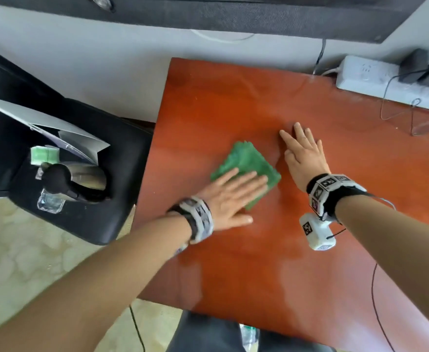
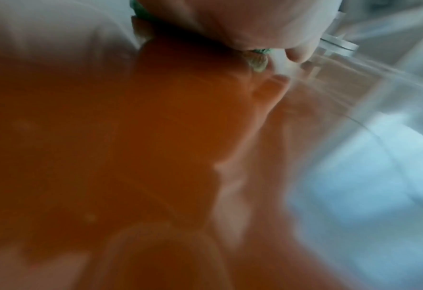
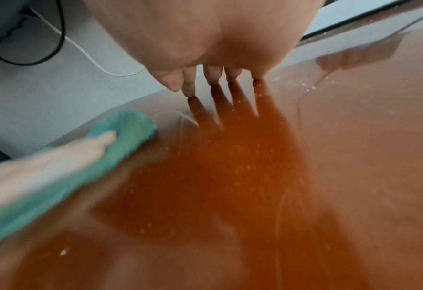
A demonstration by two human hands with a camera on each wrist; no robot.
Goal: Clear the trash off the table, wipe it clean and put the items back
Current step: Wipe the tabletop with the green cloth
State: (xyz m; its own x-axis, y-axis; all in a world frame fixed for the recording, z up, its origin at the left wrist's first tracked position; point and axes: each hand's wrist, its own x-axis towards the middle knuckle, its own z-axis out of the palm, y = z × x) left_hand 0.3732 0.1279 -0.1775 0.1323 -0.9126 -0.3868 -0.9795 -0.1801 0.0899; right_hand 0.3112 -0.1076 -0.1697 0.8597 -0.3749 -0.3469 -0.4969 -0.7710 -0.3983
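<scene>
Plainly the wiping step is in hand: the left hand [image 1: 229,196] lies with fingers [image 1: 236,182] straight and spread flat on top of the cloth [image 1: 249,163], pressing it to the table [image 1: 271,262] rather than gripping it, and blur around the cloth in both wrist views fits a sweeping stroke. Just beside the cloth, toward the power strip [image 1: 385,82], the right hand [image 1: 303,156] rests open and holds nothing, its fingertips [image 3: 189,92] planted on the glossy wood as a brace. The cloth itself is a folded green square near the table edge that faces the black chair [image 1: 101,199], partly under the left palm. Pale crumbs and specks [image 3: 245,157] show on the wood between the cloth and the right hand, and more lie beyond the fingertips toward the strip, so I judge the wipe to be only partly done. On the chair, well apart from the cloth, sit the removed items [image 1: 63,171]: papers, a green packet, a dark rounded object and some clear wrapping. Next, the cloth should probably sweep toward the strip, which means the right hand must lift clear, before the items go back.
</scene>
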